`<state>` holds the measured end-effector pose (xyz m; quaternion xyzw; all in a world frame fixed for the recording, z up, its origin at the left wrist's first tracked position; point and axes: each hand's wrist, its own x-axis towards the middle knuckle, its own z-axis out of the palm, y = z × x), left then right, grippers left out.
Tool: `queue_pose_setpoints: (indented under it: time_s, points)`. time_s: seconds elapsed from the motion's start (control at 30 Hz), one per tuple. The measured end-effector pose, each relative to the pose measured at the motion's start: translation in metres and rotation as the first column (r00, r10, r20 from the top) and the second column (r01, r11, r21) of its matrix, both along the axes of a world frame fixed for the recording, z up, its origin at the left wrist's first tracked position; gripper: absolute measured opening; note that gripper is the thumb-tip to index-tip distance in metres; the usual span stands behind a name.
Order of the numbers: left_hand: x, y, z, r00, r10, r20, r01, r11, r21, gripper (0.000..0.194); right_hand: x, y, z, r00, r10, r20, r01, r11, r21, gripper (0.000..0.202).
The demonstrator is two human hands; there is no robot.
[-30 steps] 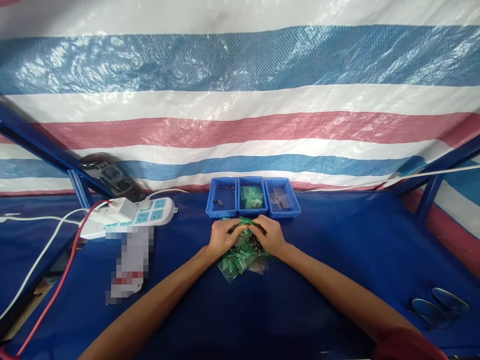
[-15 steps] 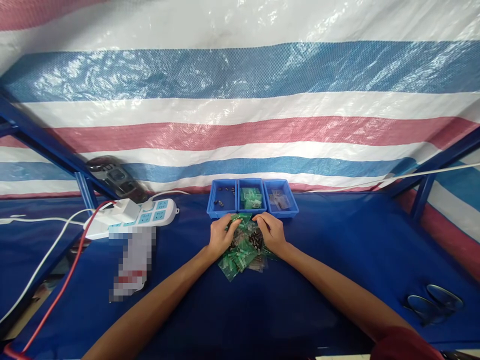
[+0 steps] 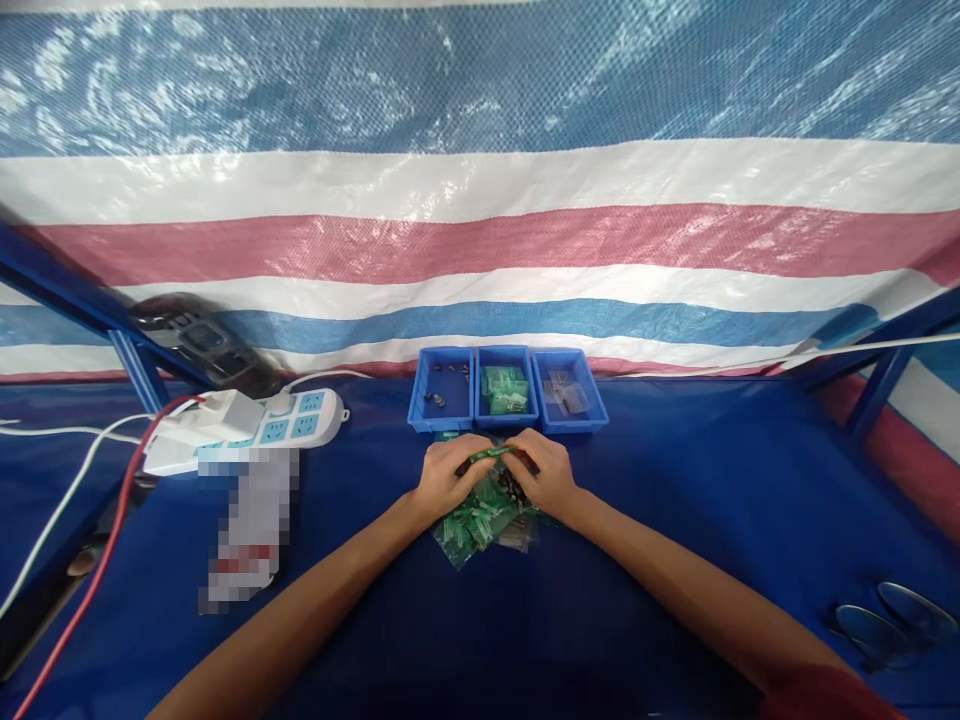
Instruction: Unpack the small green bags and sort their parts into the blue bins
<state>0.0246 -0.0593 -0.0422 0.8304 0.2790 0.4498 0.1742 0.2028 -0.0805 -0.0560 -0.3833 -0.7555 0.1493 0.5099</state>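
Note:
Both hands pinch a small green bag (image 3: 491, 453) between them, above a pile of small clear and green bags (image 3: 480, 522). My left hand (image 3: 448, 476) grips its left side, and my right hand (image 3: 546, 478) its right side. Dark metal pieces show in the pile beside my right fingers. Just behind the hands stand three blue bins: the left bin (image 3: 413, 412) has a few dark pieces, the middle bin (image 3: 507, 421) green bags, and the right bin (image 3: 598, 412) clear bags.
A white power strip (image 3: 324, 418) with plugs and red and white cables lies at the left, with a blurred-out item (image 3: 259, 520) in front. A dark device (image 3: 206, 338) leans behind it. Glasses (image 3: 892, 625) rest at the right. Striped sheeting (image 3: 480, 240) hangs behind.
Both hands have drawn closer together, and the green bag between them now looks narrower, seen folded or edge-on. The camera view has tilted down and shifted slightly.

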Motion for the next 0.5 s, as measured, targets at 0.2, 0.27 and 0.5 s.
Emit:
queue_pose_setpoints:
  time_s: [0.2, 0.27, 0.5]
  points:
    - [0.0023, 0.0041, -0.0016, 1.0, 0.018, 0.01, -0.018, 1.0, -0.007, 0.01, 0.002, 0.0005, 0.0006, 0.999, -0.046, -0.021, 0.046, 0.999, -0.002, 0.011]
    - [0.0026, 0.0037, -0.0038, 0.999, 0.036, 0.018, -0.036, 0.999, 0.03, 0.013, 0.0025, 0.0008, -0.0001, 0.999, -0.045, -0.013, 0.045, 0.999, -0.006, 0.013]
    - [-0.0015, 0.0002, -0.005, 0.984, 0.179, -0.004, -0.178, 0.984, 0.026, 0.012, 0.0012, -0.0002, 0.0016, 0.999, -0.041, 0.026, 0.041, 0.999, -0.016, 0.018]
